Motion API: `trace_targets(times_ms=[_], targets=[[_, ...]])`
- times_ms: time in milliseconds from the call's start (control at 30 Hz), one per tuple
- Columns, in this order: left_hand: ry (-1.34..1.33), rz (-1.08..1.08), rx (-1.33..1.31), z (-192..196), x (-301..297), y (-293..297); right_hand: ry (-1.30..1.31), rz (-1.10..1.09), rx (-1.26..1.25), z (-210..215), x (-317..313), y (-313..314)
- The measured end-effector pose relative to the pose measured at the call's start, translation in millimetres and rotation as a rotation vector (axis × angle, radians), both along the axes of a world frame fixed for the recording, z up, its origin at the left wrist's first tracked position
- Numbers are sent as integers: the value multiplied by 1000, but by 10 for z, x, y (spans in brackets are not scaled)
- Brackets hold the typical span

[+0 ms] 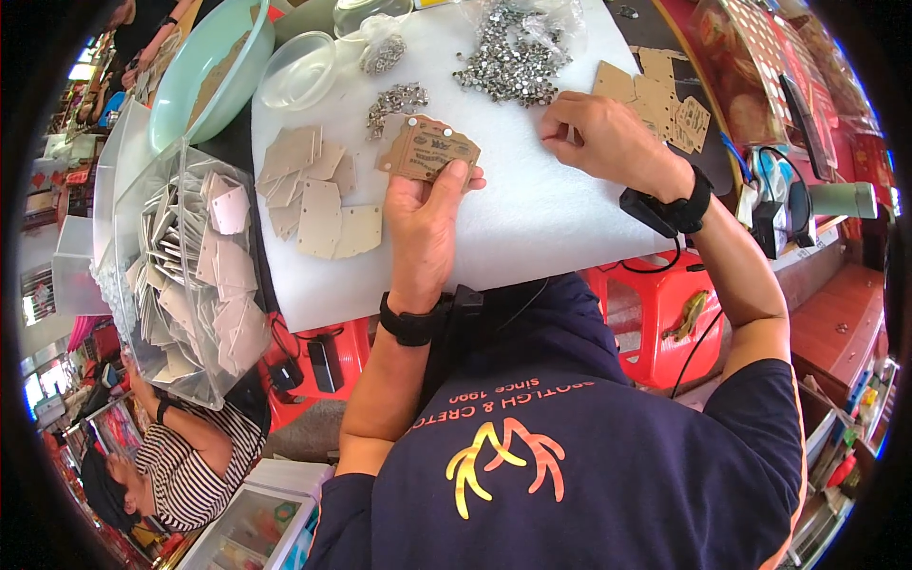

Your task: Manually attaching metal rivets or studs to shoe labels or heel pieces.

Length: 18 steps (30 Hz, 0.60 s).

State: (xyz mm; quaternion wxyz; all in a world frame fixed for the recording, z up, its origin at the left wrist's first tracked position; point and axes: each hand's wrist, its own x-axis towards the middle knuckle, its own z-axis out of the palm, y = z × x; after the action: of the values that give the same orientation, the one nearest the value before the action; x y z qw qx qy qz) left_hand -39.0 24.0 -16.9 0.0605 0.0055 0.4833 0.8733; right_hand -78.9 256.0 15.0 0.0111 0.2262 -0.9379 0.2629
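Observation:
My left hand grips a brown cardboard card between thumb and fingers; dark print and small round silvery pieces show on it. Just right of it, my right hand hovers over the white foam sheet with thumb and fingertips pinched. Whatever the pinch holds is hidden. Beyond the right fingers spreads a large heap of small shiny metal studs, partly in a clear bag. A smaller stud pile lies behind the held card. Plain greyish cards overlap to its left, and printed brown cards lie at the right.
A clear bin full of cards stands left of the table. Behind it are a pale green basin and a round clear tub. Red stools sit beneath the table edge. A person in stripes is at lower left.

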Motion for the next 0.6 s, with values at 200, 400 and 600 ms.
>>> trace_targets(times_ms=[200,400,600], targets=[[2,-2,5,-13,3,-5,-120,-4,-111,4,-9,-2],[6,-4,11,-20,7,0,-70,75,-60,47,8,17],[-3,15,-1,-15,9,12,28,98,-35,19,-2,30]])
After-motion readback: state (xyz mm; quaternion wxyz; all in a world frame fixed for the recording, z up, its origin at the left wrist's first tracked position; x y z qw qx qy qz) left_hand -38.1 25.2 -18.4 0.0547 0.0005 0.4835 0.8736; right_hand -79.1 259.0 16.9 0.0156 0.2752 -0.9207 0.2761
